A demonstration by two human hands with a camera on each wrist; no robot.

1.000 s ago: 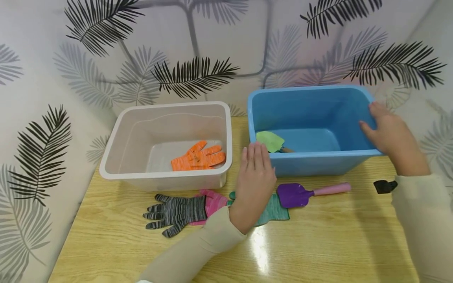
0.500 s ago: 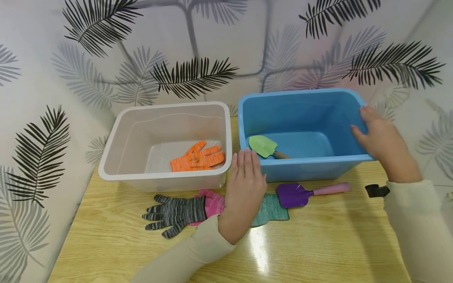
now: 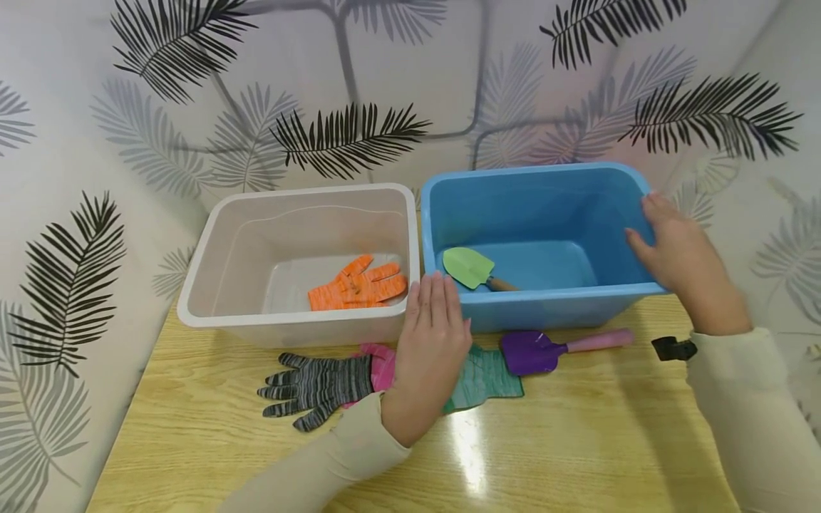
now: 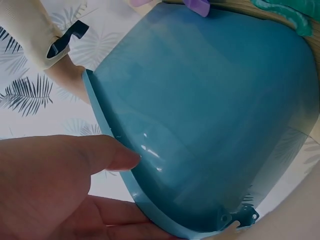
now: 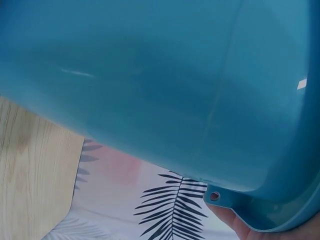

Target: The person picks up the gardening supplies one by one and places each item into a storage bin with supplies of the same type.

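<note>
In the head view, my left hand (image 3: 428, 356) lies with straight fingers against the front left corner of a blue plastic bin (image 3: 558, 293). In the left wrist view its thumb (image 4: 120, 155) touches the bin's wall just under the rim. My right hand (image 3: 689, 267) grips the bin's right rim, thumb over the inside; in the right wrist view part of its fingers (image 5: 232, 220) shows beneath the rim. Inside the blue bin lies a trowel (image 3: 470, 267) with a green blade and a brown handle. The bin's left rim is right beside a beige bin (image 3: 295, 331).
An orange glove (image 3: 353, 291) lies in the beige bin. In front, on the wooden table (image 3: 545, 456), are a grey striped glove (image 3: 327, 385), a pink glove (image 3: 381, 365), a green glove (image 3: 490, 381) and a purple trowel (image 3: 532, 354) with a pink handle. A leaf-patterned cloth hangs behind.
Both hands and the blue bin have shifted left, closing most of the gap to the beige bin. More of the green trowel shows. The gloves and purple trowel have stayed put.
</note>
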